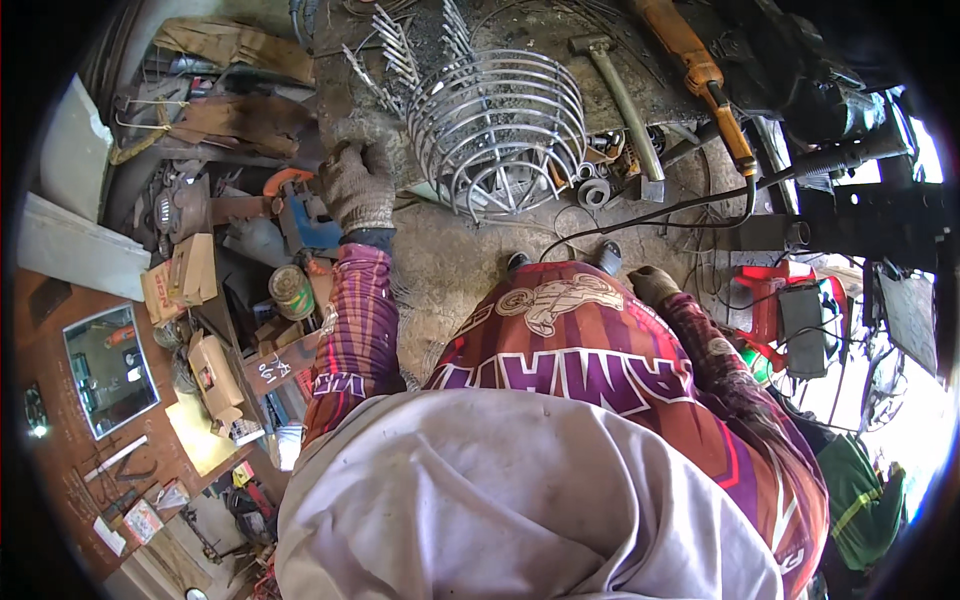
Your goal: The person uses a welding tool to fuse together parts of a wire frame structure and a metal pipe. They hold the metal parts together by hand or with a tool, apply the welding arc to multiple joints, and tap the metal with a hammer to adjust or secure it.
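Observation:
My left hand (358,190), in a knitted work glove, reaches to the bench edge left of a round metal cage (497,125) made of bent rods. Its fingers look curled, with a dark blurred shape just beyond them; what they hold, if anything, I cannot make out. An orange and blue tool (308,222) lies beside that wrist. Low by my right side hangs my right hand (652,286), gloved too, apart from the bench; its fingers are mostly hidden. The cage rests on the dark workbench (535,28), with several rods carrying rough short pieces (398,48) behind it.
A hammer (622,105) and an orange corded power tool (690,55) lie right of the cage. The tool's black cable (650,218) loops above the floor. Left stand cluttered shelves with a can (291,291) and cardboard boxes (193,268). A red-framed machine (800,318) stands at right.

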`<state>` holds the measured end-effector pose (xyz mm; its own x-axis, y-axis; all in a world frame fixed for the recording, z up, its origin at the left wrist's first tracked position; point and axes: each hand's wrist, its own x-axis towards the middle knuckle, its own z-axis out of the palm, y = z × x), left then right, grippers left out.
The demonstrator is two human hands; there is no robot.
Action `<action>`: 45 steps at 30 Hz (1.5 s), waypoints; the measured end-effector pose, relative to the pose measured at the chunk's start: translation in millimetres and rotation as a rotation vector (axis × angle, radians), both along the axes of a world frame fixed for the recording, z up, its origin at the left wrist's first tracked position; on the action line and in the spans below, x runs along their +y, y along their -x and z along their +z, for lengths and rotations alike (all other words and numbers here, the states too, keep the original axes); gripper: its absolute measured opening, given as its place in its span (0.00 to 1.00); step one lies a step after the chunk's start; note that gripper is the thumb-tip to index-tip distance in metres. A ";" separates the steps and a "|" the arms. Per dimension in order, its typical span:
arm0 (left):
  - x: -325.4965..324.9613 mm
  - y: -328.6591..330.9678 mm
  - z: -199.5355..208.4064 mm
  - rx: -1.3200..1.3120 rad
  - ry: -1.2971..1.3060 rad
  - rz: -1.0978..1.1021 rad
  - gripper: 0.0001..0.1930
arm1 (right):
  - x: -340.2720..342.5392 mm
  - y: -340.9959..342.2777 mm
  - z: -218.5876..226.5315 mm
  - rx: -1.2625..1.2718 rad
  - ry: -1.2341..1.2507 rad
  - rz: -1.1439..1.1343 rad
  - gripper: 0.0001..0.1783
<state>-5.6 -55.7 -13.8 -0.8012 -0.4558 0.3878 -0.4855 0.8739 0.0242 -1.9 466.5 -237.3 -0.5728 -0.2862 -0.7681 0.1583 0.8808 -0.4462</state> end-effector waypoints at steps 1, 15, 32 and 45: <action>-2.8 -0.8 0.0 0.012 -0.007 -0.012 0.22 | -9.9 -0.7 6.4 -0.013 -0.024 -0.052 0.21; -2.6 -1.7 8.6 0.136 0.019 -0.201 0.13 | -21.3 -72.6 23.0 0.086 -0.100 0.022 0.19; -4.2 -1.6 7.2 0.120 -0.084 -0.240 0.14 | -48.9 -57.3 87.0 -0.035 -0.153 -0.362 0.23; 56.3 -49.2 41.0 0.561 -0.563 -0.167 0.13 | -76.3 32.5 114.7 0.136 0.469 0.095 0.27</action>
